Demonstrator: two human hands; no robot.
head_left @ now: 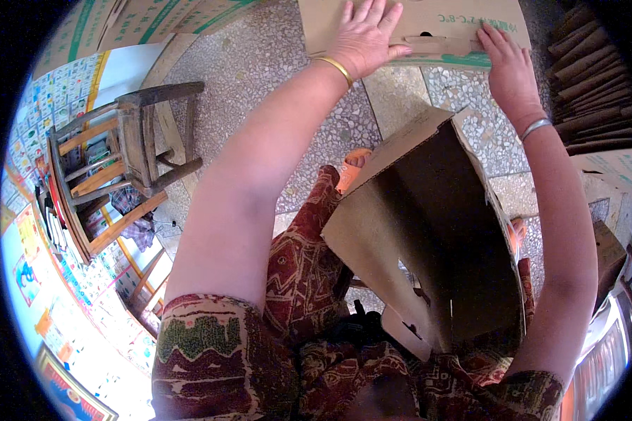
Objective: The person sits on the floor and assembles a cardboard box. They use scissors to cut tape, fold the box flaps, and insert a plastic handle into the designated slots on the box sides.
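Both my arms stretch forward to a brown cardboard panel (428,14) with green print and a small slot near its closer edge. My left hand (364,36) lies on its left part, fingers spread and thumb pointing right. At the panel's right end rests my right hand (511,74), fingers stretched over the near edge; its thumb is hidden. Neither hand visibly wraps around anything. An open cardboard box (379,217) stands tilted between my legs, its dark inside facing up. No hand touches that box.
A wooden chair (137,133) stands on the left, by a wall with posters. Far right is a stack of flattened cardboard (597,77). More green-printed cardboard (84,31) lies at the upper left. My feet in orange sandals (353,168) are on the terrazzo floor (260,77).
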